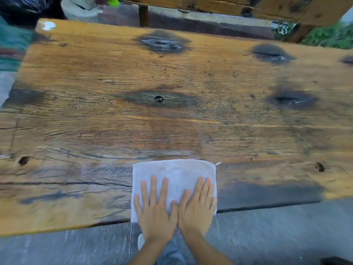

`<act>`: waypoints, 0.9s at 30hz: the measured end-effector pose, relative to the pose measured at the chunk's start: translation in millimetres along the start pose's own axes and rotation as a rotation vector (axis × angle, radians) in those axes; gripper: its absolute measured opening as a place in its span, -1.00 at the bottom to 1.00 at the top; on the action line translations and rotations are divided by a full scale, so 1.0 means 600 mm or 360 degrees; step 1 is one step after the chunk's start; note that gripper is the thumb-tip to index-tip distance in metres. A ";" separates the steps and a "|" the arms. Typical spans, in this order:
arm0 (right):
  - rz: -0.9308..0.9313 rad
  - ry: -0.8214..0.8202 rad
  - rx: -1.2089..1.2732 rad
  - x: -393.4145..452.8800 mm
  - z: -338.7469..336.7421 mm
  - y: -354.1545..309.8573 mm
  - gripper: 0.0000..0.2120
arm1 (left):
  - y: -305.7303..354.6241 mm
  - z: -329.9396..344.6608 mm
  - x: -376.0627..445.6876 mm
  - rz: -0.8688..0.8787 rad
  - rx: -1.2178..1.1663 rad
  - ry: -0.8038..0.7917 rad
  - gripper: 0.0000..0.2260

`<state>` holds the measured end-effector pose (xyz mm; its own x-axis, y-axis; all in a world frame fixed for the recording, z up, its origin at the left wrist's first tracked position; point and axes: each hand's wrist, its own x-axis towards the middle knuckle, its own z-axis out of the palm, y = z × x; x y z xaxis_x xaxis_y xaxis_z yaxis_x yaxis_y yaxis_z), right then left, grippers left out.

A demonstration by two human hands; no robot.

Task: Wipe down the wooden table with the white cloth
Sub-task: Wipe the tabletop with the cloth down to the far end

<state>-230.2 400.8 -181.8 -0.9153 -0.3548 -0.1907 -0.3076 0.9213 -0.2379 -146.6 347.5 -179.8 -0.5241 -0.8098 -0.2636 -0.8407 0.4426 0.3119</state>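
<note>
A folded white terry cloth, roughly rectangular with a soft nubbly weave, lies flat at the near edge of the broad, rough-sawn wooden surface, its near hem hanging a little past the edge. Both hands are spread on top of it, side by side with the thumbs touching: the left hand with fingers straight and fanned apart, the right hand with fingers straight and held closer together, palms pressing down, nothing grasped. The planks are orange-brown and heavily grained, split by long dark cracks, and marked with black scorched-looking knots, a few with small holes in them. A damp-looking darker patch runs through the middle of the wood. Below the edge there is grey plank flooring. The forearms are cut off by the frame. Beyond the far edge, another weathered timber piece and some green foliage are blurred and only partly in view.
</note>
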 end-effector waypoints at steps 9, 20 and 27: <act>0.0235 0.0101 0.0026 0.042 -0.002 -0.058 -0.25 | 0.031 -0.013 0.053 -0.0252 -0.0179 0.0141 -0.33; 0.0380 0.0251 0.0113 0.215 0.011 -0.121 -0.27 | 0.082 -0.004 0.251 -0.0006 -0.0003 0.0256 -0.38; 0.0255 0.0286 0.0061 0.423 0.003 -0.191 -0.20 | 0.158 -0.024 0.448 -0.0016 -0.0053 0.0351 -0.36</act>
<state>-426.7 205.1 -204.9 -0.9843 -0.1671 -0.0570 -0.1475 0.9557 -0.2548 -365.1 166.5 -208.1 -0.4701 -0.8804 -0.0620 -0.8390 0.4240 0.3410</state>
